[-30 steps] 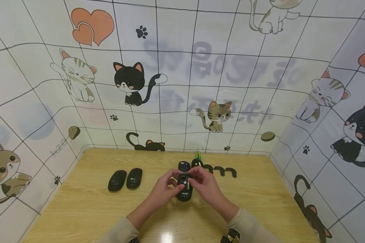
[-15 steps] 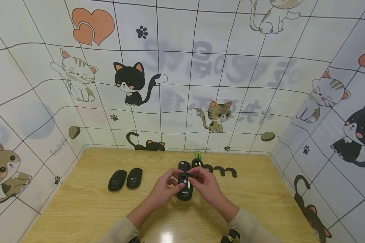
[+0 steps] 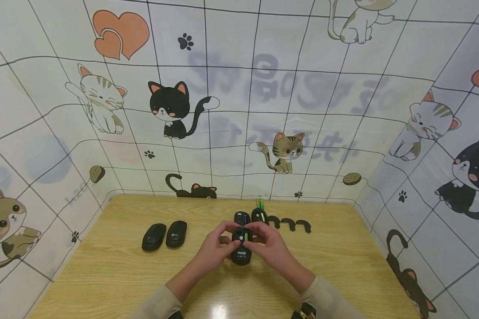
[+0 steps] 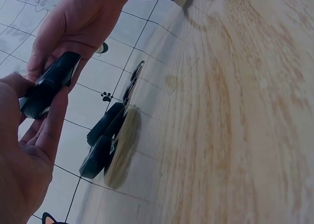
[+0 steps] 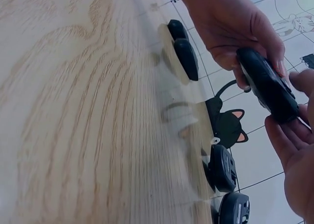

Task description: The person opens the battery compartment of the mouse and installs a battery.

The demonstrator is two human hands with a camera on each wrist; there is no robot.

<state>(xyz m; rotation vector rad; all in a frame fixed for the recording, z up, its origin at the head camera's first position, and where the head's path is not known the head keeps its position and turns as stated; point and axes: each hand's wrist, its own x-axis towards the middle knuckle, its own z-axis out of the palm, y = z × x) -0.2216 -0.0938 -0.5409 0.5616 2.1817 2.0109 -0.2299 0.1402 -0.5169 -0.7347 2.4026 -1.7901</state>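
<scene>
Over the counter (image 3: 104, 274), from the head view, my left grip (image 3: 214, 244) and right grip (image 3: 272, 244) pinch the upturned mouse (image 3: 241, 257) from both sides, a battery (image 3: 246, 237) showing in its bay: that part looks done. Three curved black pieces (image 3: 289, 220) lie loose and green batteries (image 3: 262, 204) sit beyond a second mouse (image 3: 258, 215), so I judge plenty remains. From the left wrist, I hold it clear of the wood; from the right wrist, I can't read its bay for certain

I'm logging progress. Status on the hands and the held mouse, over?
Left hand and right hand gripping black mouse, underside up, off table. Battery visible in it. Nothing seen blocking; other mice sit apart.
</scene>
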